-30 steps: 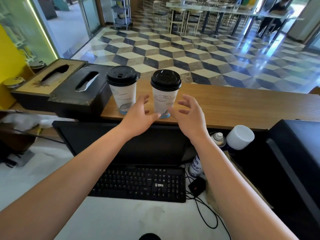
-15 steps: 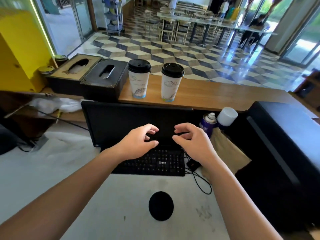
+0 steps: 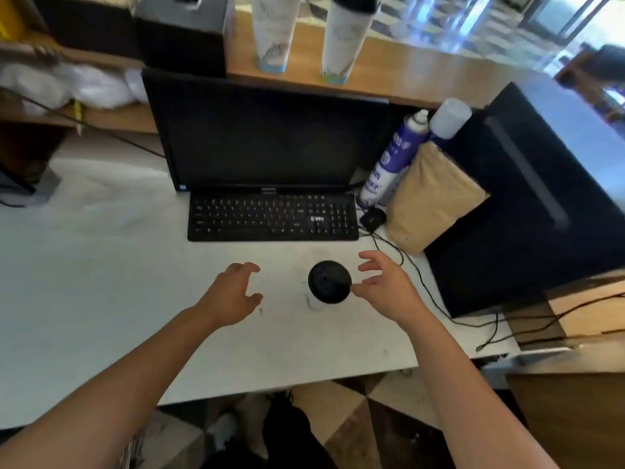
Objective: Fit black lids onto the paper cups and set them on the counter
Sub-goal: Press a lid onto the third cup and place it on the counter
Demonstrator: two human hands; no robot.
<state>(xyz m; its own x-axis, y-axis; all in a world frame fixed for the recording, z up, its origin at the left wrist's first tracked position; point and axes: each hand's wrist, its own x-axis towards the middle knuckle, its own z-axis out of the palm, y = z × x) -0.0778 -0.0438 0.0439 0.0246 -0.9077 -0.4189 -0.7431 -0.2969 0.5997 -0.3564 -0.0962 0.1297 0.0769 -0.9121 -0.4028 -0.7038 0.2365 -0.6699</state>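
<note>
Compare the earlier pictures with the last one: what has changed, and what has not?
Both hands came back from the counter cups down to the desk; the left hand and right hand now flank a third lidded cup, both open. The two cups on the counter stayed put.

White desk (image 3: 101, 265). On it, just in front of black keyboard (image 3: 272, 216): white paper cup (image 3: 316, 301) w/ black lid (image 3: 329, 281). Behind keyboard, black monitor (image 3: 270, 137). Right of keyboard: blue-and-white spray can (image 3: 389, 164), tan paper bag (image 3: 429, 198). Wood-brown counter (image 3: 406, 72) behind monitor w/ two white cups (image 3: 273, 32), pale blue print at base.
</note>
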